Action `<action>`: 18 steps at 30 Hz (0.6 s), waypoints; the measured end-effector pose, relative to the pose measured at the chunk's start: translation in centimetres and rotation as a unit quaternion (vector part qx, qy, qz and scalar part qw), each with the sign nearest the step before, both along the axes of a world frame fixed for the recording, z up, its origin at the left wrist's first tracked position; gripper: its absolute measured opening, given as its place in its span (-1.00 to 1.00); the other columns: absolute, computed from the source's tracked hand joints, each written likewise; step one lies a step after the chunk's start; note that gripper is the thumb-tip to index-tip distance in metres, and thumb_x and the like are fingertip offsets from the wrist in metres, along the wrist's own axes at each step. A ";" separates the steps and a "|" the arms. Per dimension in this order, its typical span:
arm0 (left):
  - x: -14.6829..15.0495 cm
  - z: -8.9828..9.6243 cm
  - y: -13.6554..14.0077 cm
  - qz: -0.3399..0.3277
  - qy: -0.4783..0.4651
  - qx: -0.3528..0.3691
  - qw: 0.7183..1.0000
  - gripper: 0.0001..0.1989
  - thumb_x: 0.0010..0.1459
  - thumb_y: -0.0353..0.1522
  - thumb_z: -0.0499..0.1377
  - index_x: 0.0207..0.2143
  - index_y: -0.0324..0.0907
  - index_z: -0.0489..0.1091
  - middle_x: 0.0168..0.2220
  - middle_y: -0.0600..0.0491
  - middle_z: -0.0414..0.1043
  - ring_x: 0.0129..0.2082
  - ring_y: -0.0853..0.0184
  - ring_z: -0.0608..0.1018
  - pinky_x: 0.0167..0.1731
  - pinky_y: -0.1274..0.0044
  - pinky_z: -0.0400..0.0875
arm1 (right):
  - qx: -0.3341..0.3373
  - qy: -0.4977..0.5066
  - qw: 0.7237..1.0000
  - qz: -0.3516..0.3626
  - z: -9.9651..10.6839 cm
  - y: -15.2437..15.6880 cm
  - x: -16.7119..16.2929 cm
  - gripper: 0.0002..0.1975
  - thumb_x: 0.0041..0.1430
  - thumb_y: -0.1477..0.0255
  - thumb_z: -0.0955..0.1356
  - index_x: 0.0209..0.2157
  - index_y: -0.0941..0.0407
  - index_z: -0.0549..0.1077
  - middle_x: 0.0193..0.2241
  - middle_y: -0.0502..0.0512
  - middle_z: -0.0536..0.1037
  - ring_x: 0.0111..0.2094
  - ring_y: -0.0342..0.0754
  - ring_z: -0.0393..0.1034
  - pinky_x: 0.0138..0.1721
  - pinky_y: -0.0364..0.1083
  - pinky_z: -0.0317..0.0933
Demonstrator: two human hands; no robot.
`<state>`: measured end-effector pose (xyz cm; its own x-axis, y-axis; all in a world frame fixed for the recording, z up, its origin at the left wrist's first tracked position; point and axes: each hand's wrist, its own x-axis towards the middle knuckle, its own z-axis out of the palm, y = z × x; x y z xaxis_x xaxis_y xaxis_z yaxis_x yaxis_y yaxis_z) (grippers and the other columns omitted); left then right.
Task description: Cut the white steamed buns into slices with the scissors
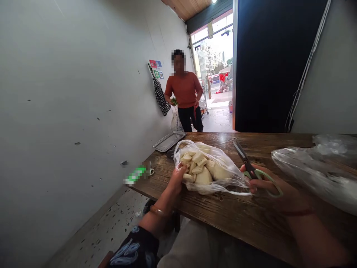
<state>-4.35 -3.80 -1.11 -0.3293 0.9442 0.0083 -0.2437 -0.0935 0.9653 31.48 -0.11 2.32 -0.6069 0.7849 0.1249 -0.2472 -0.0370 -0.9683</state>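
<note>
A clear plastic bag [232,188] lies on the wooden table in front of me, its mouth spread wide. Inside are several pale cream chunks [203,175], some small and some large; I cannot tell what food they are. My left hand [177,178] is closed on the bag's left edge, fingers curled over the rim. My right hand [260,182] holds scissors [249,166] with pale green handles, blades pointing up and away from the bag. Fingers of that same hand also pinch the bag's right edge.
A metal tray [169,141] sits at the table's far left corner. More clear plastic [318,163] lies at the right. Near the left edge are a small looped handle [151,171] and a blurred green item [136,175]. Beyond the table [223,223] stands a person [184,91] holding greens.
</note>
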 end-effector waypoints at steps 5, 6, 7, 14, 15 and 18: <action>1.8 -0.9 2.0 -0.003 0.006 -0.016 1.000 -0.25 -0.15 -0.12 0.44 0.09 -0.19 0.39 -0.03 -0.15 0.55 -0.04 0.09 0.59 -0.01 0.33 0.46 | 0.009 -0.028 0.999 -0.015 0.0 0.7 0.6 -0.63 0.09 0.24 0.48 -0.08 0.03 0.46 -0.54 -0.08 0.44 -0.51 -0.10 0.32 -0.45 -0.11 0.23; 2.2 -1.1 2.3 -0.011 0.006 -0.017 1.000 -0.24 -0.16 -0.12 0.44 0.10 -0.18 0.39 0.00 -0.15 0.54 -0.02 0.09 0.59 0.00 0.33 0.45 | 0.012 -0.033 0.999 -0.037 0.1 1.0 0.6 -0.63 0.09 0.21 0.48 -0.09 0.03 0.46 -0.52 -0.06 0.46 -0.50 -0.09 0.32 -0.45 -0.11 0.23; 2.5 -1.2 2.6 -0.019 0.008 -0.017 1.000 -0.24 -0.16 -0.12 0.44 0.11 -0.18 0.38 0.02 -0.15 0.53 0.00 0.08 0.58 0.01 0.32 0.44 | 0.016 -0.036 0.997 -0.070 0.2 1.2 0.6 -0.63 0.10 0.19 0.47 -0.10 0.03 0.46 -0.49 -0.04 0.47 -0.49 -0.09 0.33 -0.46 -0.12 0.22; 3.2 -1.3 2.7 -0.039 0.020 -0.025 0.999 -0.26 -0.11 -0.12 0.43 0.11 -0.20 0.39 0.07 -0.16 0.50 0.06 0.06 0.54 0.10 0.28 0.39 | 0.010 0.030 0.957 -0.290 -0.2 2.5 -0.5 -0.61 0.10 0.07 0.44 -0.14 -0.03 0.38 -0.37 0.01 0.55 -0.44 -0.02 0.42 -0.48 -0.08 0.30; 3.1 -1.4 2.5 -0.036 0.019 -0.028 0.999 -0.25 -0.11 -0.11 0.43 0.12 -0.20 0.38 0.07 -0.16 0.50 0.05 0.06 0.55 0.11 0.27 0.39 | 0.015 0.042 0.958 -0.282 -0.6 2.9 -0.7 -0.57 0.06 0.05 0.46 -0.13 -0.04 0.36 -0.34 0.02 0.55 -0.43 -0.02 0.44 -0.46 -0.07 0.32; 2.7 -1.6 2.0 -0.029 0.016 -0.032 0.999 -0.24 -0.10 -0.10 0.42 0.13 -0.19 0.37 0.09 -0.15 0.49 0.07 0.08 0.54 0.13 0.26 0.37 | 0.033 0.052 0.964 -0.259 -2.1 4.1 -1.2 -0.39 -0.16 0.00 0.54 -0.13 -0.05 0.34 -0.29 0.02 0.54 -0.41 -0.02 0.45 -0.42 -0.05 0.35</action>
